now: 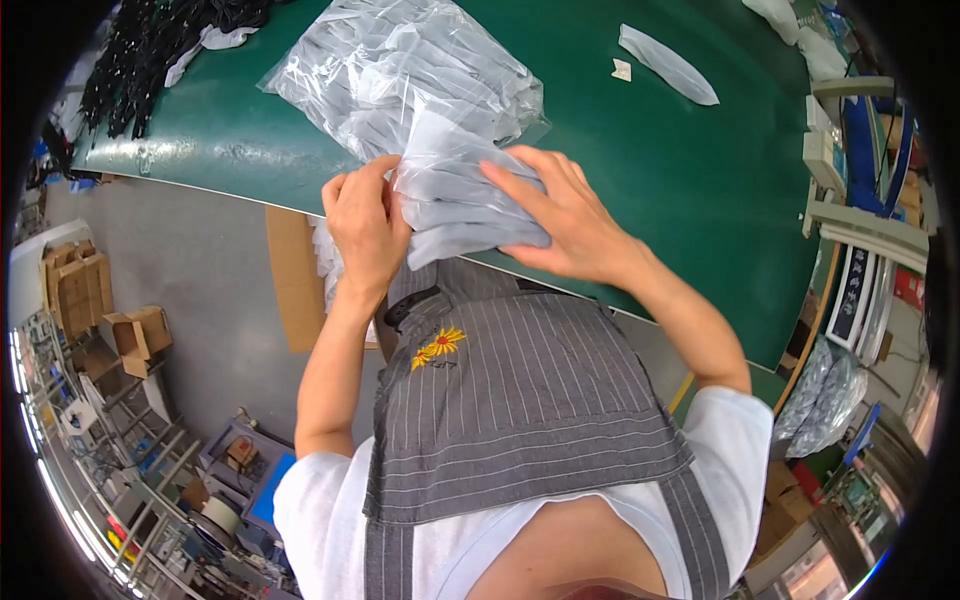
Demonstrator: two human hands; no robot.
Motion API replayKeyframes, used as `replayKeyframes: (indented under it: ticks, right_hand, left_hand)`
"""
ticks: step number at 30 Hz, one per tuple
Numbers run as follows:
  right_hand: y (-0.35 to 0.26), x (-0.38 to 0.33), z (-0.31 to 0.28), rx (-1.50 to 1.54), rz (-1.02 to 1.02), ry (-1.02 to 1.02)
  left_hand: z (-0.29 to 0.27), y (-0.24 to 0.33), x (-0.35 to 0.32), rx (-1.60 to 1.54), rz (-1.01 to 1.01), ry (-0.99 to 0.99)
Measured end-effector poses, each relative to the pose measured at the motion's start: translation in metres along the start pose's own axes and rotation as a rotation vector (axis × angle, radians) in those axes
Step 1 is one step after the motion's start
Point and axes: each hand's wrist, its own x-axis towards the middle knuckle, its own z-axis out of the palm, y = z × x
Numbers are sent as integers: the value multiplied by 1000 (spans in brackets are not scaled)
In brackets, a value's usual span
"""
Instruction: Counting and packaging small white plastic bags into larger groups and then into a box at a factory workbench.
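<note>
A green desk (700, 170) fills the upper frame. Grey floor (200, 270) lies at left, with cardboard boxes (100, 300) and metal racks (130, 470) lower left.

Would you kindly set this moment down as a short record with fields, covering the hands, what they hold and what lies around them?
Left hand: left hand grips the left edge of a small clear bag of grey folded pieces.
Right hand: right hand lies flat on top of the same bag, fingers spread.
Behind it: a large clear bag of similar grey pieces, touching the small one.
Surface: green table, the bag at its near edge.
Elsewhere on table: one single grey piece; a pile of black items at the far left.
Clothing: grey striped apron.
</note>
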Motion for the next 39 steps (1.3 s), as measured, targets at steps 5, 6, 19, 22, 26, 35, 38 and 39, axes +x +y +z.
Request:
replayKeyframes:
  ticks: [5,6,19,22,26,35,38,39]
  right_hand:
    - [2,19,4,-27,173,105]
    - [0,22,7,-5,258,143]
    - [-17,45,62,-53,162,432]
    - [-10,10,44,55,97,474]
    - [-5,-7,48,13,155,340]
    - [-2,54,87,63,102,524]
    - [5,49,83,10,55,483]
    - [11,44,78,-20,6,450]
  left_hand:
    - [-10,9,1,-35,154,62]
    - [-7,17,3,-69,210,42]
    - [-8,32,12,-294,298,-98]
    - [-8,31,12,-278,270,-118]
    - [-7,23,10,-314,319,-146]
    - [-1,34,9,-300,366,-175]
    - [-7,40,8,-238,218,-230]
    - [-9,41,11,-237,217,-232]
